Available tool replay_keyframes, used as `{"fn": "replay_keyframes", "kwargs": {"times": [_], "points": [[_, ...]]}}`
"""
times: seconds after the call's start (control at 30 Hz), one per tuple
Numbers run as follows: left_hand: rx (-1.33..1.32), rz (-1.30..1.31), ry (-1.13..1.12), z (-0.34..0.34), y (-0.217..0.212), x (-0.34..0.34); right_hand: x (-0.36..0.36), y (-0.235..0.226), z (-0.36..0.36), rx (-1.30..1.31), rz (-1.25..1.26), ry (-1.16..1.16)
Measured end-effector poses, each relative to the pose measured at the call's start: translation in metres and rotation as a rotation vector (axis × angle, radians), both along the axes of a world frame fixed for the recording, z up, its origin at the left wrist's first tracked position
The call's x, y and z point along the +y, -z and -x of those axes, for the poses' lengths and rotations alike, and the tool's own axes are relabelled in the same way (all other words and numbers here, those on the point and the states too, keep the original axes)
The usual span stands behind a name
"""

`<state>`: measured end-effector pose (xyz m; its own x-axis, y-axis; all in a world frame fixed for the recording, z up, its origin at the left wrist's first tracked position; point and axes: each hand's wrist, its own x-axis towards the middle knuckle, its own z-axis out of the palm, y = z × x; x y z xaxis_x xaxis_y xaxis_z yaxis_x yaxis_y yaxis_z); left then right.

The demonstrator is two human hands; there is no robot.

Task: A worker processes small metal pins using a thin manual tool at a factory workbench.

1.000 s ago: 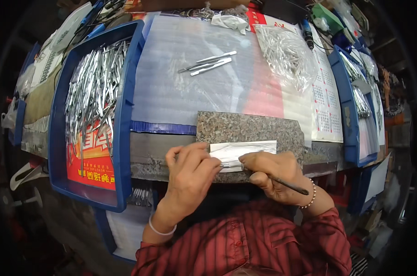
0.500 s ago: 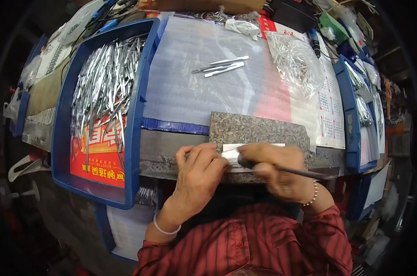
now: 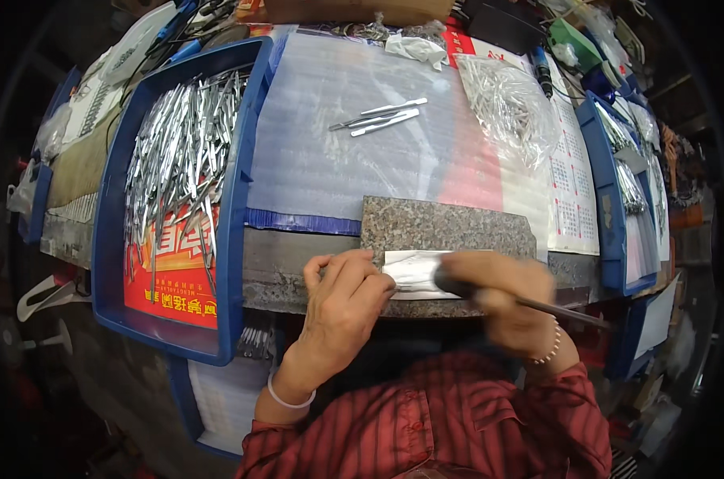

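Note:
A white strip [image 3: 406, 259] lies on the speckled stone slab [image 3: 450, 223] at the table's near edge. My left hand [image 3: 342, 299] is closed at the strip's left end, fingertips pinched over something thin and hidden. My right hand [image 3: 514, 295], smeared by motion, grips a dark tool [image 3: 565, 313] with a thick rounded end and a long thin shaft pointing right. That rounded end is over the right part of the strip. Thin, shiny grey lines show on the strip between my hands, too fine to name.
A blue tray [image 3: 238, 239] of silvery tweezers [image 3: 186, 144] stands on the left. Several tweezers [image 3: 386, 118] lie on the plastic-covered table [image 3: 322, 172]. A clear bag [image 3: 510, 108] of slim pieces lies behind the slab. Another blue tray [image 3: 609, 203] stands at the right.
My right hand and the dark tool have moved to the right along the strip, uncovering more of it. My left hand keeps its place.

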<state>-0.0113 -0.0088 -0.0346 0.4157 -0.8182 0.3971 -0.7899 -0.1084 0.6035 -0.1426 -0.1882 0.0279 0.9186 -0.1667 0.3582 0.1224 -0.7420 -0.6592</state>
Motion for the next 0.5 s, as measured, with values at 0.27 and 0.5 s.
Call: {"fn": "replay_keyframes", "kwargs": {"times": [0.27, 0.5], "points": [[-0.041, 0.005, -0.016, 0.007, -0.006, -0.001, -0.018, 0.008, 0.040, 0.084, -0.014, 0.175], [-0.140, -0.013, -0.126, 0.020, -0.013, 0.019, -0.001, -0.001, 0.083, -0.099, -0.570, 0.231]]}}
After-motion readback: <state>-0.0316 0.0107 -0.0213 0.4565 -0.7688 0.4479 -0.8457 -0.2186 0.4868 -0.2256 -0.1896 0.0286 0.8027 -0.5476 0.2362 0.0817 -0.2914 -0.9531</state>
